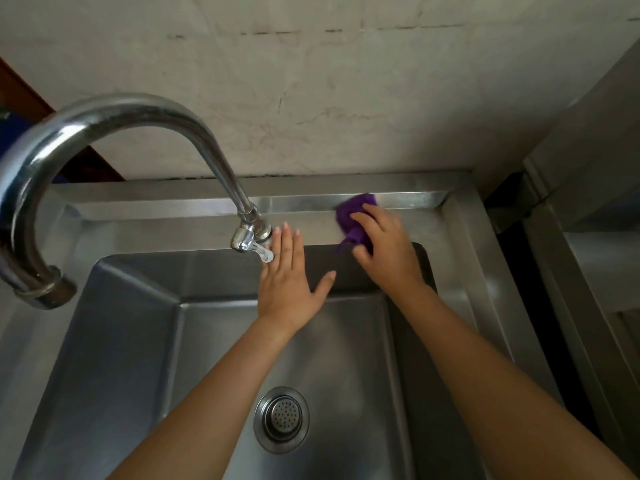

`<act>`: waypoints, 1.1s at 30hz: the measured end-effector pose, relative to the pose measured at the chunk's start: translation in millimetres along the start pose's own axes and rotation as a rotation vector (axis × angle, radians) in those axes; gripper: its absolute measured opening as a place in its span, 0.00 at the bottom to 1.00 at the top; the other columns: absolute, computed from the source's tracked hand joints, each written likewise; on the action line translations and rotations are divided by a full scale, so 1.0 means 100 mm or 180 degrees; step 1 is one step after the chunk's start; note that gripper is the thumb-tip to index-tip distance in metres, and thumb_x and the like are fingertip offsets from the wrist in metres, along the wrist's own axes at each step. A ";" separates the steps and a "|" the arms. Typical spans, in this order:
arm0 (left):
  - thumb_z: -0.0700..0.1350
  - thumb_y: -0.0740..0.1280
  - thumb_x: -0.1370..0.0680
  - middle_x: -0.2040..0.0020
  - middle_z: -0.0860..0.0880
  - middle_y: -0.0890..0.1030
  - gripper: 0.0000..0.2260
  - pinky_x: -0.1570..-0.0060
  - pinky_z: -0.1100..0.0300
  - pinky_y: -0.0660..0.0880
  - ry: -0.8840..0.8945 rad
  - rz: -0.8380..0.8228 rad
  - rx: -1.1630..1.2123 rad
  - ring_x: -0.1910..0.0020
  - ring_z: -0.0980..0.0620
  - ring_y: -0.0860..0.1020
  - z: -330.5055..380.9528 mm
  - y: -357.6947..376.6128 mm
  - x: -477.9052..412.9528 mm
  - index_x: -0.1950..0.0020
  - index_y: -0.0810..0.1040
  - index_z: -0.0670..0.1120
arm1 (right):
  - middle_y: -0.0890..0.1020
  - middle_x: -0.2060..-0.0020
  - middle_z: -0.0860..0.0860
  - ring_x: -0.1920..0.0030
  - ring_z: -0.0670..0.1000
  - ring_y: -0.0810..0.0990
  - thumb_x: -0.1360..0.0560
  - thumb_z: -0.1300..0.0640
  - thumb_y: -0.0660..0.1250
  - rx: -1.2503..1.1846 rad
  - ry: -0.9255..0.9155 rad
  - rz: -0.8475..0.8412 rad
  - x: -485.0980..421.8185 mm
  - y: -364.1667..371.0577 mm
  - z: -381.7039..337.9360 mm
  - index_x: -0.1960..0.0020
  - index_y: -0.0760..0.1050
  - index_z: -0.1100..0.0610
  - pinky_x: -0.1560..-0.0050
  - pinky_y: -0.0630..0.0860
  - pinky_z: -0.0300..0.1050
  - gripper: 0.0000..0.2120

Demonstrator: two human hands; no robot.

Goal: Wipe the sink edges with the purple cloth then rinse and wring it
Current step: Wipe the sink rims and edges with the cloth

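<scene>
Stainless steel forms the whole sink (464, 237), a deep rectangular basin with a flat rim running round it and a low raised ledge along the far side against the pale, cracked wall (346, 81). In the basin's floor, toward the near side, sits a round perforated drain strainer (281, 418). A tall curved faucet (114, 112) rises from the far rim and arches over to the left, its spout hanging at the left edge of view; a small lever (263, 252) sticks out at its base. The purple cloth (349, 216) lies bunched on the far rim, right of the faucet base and up against the raised ledge, with a loose tail drooping over the basin's edge. The right hand (384, 251) covers the cloth, fingers curled down over it and gripping it; the hand is slightly blurred. The left hand (287, 275) is held flat over the basin's far edge, fingers straight and together, thumb spread to the right, holding nothing; its fingers lie just beside the lever, and whether they touch it cannot be told.
</scene>
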State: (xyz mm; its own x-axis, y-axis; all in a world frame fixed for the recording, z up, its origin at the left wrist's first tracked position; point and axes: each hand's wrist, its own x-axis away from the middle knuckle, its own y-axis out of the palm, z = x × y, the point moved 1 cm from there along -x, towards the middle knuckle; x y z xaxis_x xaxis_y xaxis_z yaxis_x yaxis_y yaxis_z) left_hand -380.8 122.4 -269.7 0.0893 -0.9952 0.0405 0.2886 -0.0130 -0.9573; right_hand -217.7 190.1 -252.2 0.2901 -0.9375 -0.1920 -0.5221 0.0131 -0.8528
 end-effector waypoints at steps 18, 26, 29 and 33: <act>0.60 0.36 0.23 0.22 0.47 0.42 0.30 0.27 0.45 0.36 0.0712 0.0436 -0.0669 0.24 0.49 0.39 0.53 0.13 -0.95 0.25 0.39 0.48 | 0.65 0.29 0.63 0.28 0.65 0.60 0.24 0.46 0.57 0.0833 0.0588 0.0300 -0.36 -0.14 0.36 0.29 0.65 0.57 0.28 0.57 0.62 0.27; 0.61 0.37 0.24 0.22 0.47 0.45 0.31 0.27 0.46 0.35 0.0739 0.0494 -0.0589 0.23 0.50 0.42 0.52 0.14 -0.95 0.24 0.41 0.48 | 0.67 0.30 0.62 0.29 0.62 0.64 0.23 0.54 0.60 0.0948 0.0978 0.0522 0.01 -0.18 0.52 0.29 0.63 0.60 0.29 0.60 0.55 0.24; 0.61 0.38 0.23 0.22 0.47 0.45 0.31 0.28 0.46 0.35 0.0764 0.0484 -0.0580 0.23 0.50 0.42 0.52 0.12 -0.95 0.24 0.43 0.47 | 0.71 0.33 0.62 0.31 0.62 0.68 0.24 0.56 0.62 0.1003 0.1005 0.0431 0.20 -0.20 0.50 0.32 0.67 0.61 0.30 0.63 0.56 0.22; 0.59 0.43 0.20 0.22 0.47 0.43 0.29 0.27 0.46 0.35 0.0740 0.0427 -0.0565 0.24 0.50 0.40 0.52 0.12 -0.94 0.24 0.43 0.47 | 0.77 0.39 0.60 0.38 0.61 0.74 0.27 0.59 0.67 0.0962 0.1129 0.0425 0.60 -0.29 0.34 0.37 0.73 0.60 0.37 0.70 0.55 0.19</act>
State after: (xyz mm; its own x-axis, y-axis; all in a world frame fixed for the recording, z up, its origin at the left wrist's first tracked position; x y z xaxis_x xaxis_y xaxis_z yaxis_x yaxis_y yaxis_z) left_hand -336.0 221.0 -269.5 -0.1106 -0.9845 -0.1363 0.1165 0.1234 -0.9855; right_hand -157.9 144.8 -255.1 -0.0822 -0.9808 -0.1767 -0.2646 0.1924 -0.9450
